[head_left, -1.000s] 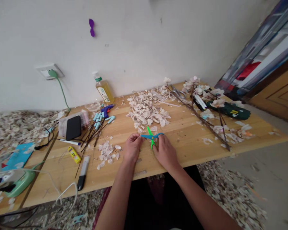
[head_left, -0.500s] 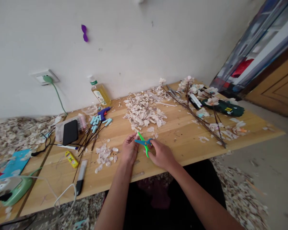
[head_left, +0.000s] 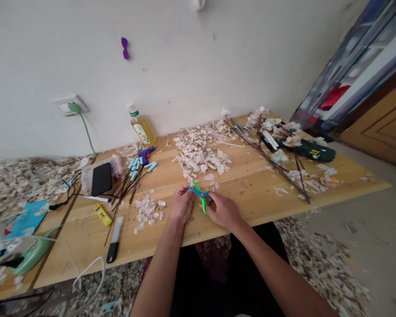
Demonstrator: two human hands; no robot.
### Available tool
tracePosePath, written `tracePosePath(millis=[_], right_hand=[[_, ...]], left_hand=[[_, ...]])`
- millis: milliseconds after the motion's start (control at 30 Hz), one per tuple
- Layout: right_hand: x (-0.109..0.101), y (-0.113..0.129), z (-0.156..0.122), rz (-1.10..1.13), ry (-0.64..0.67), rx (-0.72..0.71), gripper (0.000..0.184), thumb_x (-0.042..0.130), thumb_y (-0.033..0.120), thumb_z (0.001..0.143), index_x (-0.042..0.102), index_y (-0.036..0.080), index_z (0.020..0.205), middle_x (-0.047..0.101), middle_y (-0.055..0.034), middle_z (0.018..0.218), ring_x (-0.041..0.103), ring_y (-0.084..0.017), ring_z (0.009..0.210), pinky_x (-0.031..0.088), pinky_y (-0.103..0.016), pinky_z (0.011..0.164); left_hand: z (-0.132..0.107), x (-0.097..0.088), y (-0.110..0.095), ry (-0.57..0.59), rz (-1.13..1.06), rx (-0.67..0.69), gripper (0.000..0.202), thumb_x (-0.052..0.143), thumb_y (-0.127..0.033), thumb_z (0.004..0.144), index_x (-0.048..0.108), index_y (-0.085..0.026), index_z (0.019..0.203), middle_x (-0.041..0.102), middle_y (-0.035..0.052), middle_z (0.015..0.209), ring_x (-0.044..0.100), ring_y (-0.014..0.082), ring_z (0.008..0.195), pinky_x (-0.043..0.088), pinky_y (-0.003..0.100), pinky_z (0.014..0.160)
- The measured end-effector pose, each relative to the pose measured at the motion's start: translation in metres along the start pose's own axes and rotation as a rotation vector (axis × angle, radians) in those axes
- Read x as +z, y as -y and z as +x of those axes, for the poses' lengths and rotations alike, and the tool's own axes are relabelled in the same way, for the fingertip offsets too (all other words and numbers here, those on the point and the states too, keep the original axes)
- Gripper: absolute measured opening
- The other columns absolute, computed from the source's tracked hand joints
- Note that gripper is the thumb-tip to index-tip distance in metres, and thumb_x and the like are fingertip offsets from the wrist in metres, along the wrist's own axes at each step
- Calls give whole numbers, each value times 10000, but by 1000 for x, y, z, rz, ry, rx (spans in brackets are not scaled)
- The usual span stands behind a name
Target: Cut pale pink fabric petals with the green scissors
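Right hand (head_left: pixel 225 211) grips the green-and-blue scissors (head_left: pixel 203 195) by their handles; spread blades point to the left hand (head_left: pixel 182 204), fingers curled, cannot tell whether pinching anything. Beyond the blades, pale petal heap (head_left: pixel 201 152) on table (head_left: pixel 251 193).

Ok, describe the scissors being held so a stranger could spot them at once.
On the wooden table against the white wall, find the right hand near the front edge. It holds the scissors, blades open toward the left hand. One half is bright green, the other blue, unlike the grey pair at the back.
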State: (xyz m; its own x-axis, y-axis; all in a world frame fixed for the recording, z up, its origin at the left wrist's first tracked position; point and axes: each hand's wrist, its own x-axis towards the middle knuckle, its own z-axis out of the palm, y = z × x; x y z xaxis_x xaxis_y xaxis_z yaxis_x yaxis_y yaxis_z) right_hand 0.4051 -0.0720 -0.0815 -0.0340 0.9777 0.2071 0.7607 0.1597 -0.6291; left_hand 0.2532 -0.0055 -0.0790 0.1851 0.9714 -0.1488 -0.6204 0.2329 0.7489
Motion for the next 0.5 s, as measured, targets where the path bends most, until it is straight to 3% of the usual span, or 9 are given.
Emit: tracePosePath(millis=[333,500], right_hand=[[-4,2,-1,-17,9,18,148,616,384,873,609,241,911,693,-8,820,633,-191,744,357,-280,633],[-4,2,0,-17,13,17,146,620,385,869,617,242,895,694,1,803,629,-181,732,351,-276,625]], left_hand=[[-1,-2,-1,30,-14,-48,305,873,-325,644,698,-162,833,701,25,837,639,130,782,507,275,808],[-1,-1,-1,26,-62,-60,282,877,-247,638,698,-158,837,698,17,825,635,115,773,504,248,806]])
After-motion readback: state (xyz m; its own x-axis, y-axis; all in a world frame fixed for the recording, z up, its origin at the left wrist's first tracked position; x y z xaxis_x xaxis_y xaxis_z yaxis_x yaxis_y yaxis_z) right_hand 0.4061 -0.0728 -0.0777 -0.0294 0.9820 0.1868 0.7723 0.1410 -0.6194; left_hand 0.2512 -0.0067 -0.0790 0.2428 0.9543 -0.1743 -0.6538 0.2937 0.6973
